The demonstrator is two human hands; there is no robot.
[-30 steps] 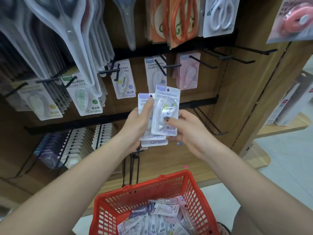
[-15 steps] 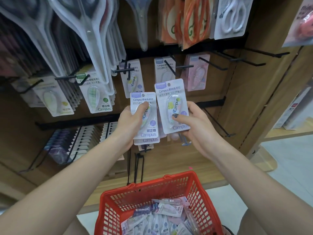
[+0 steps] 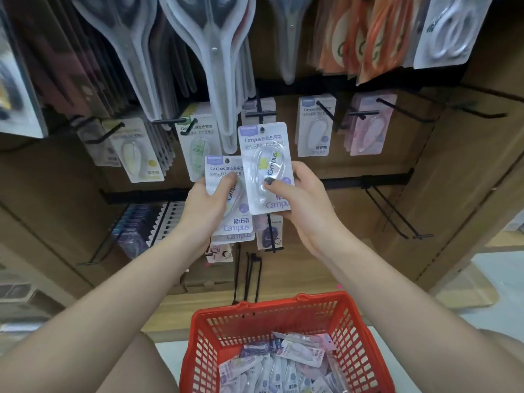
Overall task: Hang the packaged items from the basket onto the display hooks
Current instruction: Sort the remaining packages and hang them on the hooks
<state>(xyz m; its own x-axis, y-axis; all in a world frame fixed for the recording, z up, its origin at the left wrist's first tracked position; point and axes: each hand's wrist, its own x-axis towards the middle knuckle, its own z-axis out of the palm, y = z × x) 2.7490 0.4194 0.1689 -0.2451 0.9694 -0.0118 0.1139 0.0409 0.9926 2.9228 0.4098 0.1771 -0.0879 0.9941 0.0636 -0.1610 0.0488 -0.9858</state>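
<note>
Shop display of brown board [image 3: 467, 171], fitted with black rails and black hooks [image 3: 397, 214]; pale floor at lower right.

Upper row: packaged scissors in clear blisters [image 3: 218, 52], several deep; orange-handled scissors packs [image 3: 365, 38] to the right; one white-handled pack [image 3: 450, 29] at far right.

Middle row, on hooks: correction-tape cards, yellow-marked [image 3: 136, 154], green-marked [image 3: 198, 143], white and lilac [image 3: 316, 126], pink [image 3: 368, 126]. Bare hooks further right.

Lower row: dense rank of small packs [image 3: 144, 222] at left, seen edge-on; contents too small to tell.

Red plastic basket [image 3: 215, 330], lattice walls, at bottom centre below both forearms. Inside: loose heap of packaged correction tapes [image 3: 286, 367], lilac, white and pink cards, lying flat and overlapping at mixed angles. Count not readable.

Left hand [image 3: 207, 205]: grasping a small stack of Campus cards [image 3: 235, 222], thumb pressed across the front card, lower edges of further cards showing beneath it.

Right hand [image 3: 300, 194]: grasping a single Campus card [image 3: 266, 165] by its lower right part, thumb with dark nail on the blister front, fingers behind. Card upright, hang hole at top, held in front of the middle row, overlapping the right edge of the left-hand stack. Not on any hook.
</note>
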